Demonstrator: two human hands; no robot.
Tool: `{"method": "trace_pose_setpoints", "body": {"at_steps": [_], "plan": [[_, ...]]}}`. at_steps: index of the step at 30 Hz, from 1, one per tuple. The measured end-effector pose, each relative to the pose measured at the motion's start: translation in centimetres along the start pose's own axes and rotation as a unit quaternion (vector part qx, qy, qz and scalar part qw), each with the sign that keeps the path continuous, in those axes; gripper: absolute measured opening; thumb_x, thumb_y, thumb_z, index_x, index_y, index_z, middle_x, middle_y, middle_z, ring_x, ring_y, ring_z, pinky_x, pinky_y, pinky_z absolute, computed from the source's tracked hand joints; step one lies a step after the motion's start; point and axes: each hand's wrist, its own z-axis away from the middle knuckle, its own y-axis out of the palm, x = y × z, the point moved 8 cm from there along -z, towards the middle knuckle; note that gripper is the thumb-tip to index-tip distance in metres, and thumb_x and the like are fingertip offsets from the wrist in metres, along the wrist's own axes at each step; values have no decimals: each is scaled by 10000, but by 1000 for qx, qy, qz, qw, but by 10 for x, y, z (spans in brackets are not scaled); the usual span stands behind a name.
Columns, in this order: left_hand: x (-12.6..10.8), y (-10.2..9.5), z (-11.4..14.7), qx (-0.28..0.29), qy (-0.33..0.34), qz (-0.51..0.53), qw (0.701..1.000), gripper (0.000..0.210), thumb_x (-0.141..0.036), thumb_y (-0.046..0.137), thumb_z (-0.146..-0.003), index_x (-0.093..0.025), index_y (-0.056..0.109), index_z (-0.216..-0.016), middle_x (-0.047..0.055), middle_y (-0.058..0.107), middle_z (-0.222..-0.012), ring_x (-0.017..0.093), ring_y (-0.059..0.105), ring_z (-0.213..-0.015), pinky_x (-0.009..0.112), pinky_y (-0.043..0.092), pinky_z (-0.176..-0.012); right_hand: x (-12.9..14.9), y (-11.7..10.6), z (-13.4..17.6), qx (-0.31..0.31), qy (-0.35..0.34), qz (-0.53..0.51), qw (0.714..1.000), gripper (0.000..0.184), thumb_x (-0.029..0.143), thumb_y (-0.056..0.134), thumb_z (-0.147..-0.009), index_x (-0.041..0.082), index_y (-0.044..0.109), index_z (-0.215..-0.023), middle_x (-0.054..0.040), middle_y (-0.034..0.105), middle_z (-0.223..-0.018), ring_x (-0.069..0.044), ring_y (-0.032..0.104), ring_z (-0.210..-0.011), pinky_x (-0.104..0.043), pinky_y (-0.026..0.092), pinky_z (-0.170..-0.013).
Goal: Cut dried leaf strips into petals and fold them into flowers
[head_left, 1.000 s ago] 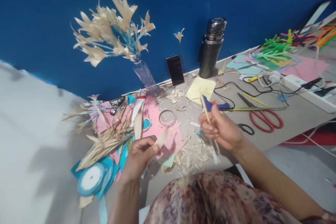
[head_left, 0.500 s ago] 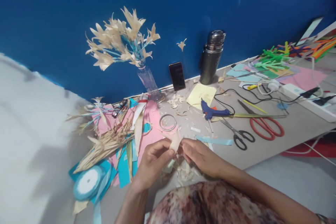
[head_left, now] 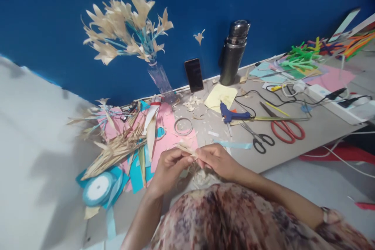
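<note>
Both my hands meet near the table's front edge over a pale strip of dried corn husk. My left hand pinches its lower end between thumb and fingers. The fingertips of my right hand close on the same piece from the right. Husk scraps lie beneath the hands. Just beyond them a roll of tape rests by pink paper. A bundle of dried husks lies to the left, and a light blue ribbon strip to the right.
Husk flowers stand in a clear vase by the blue wall. Along the back are a phone and a flask. A glue gun, black scissors and red scissors lie right; a ribbon spool left.
The husk piece has tilted from upright to lying flatter, and my right fingers have come up over it. The view has shifted slightly.
</note>
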Motion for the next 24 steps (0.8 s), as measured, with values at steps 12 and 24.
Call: {"method": "trace_pose_setpoints", "body": {"at_steps": [12, 24], "plan": [[13, -18, -1, -19, -35, 9, 999, 312, -343, 723, -815, -146, 672, -579, -10, 532, -520, 92, 449, -500, 222, 329, -496, -26, -5, 2, 2, 70, -364, 929, 525, 510, 729, -825, 179, 437, -540, 103, 263, -455, -43, 160, -397, -207, 103, -406], [17, -23, -1, -58, -16, 163, 985, 269, -393, 734, -819, -156, 690, -701, -31, 511, -553, 77, 424, -505, 211, 324, -501, -45, -17, 3, -44, 179, -279, 942, 493, 661, 584, -875, 170, 618, -865, 89, 376, -555, -40, 151, -411, -187, 83, -381]]}}
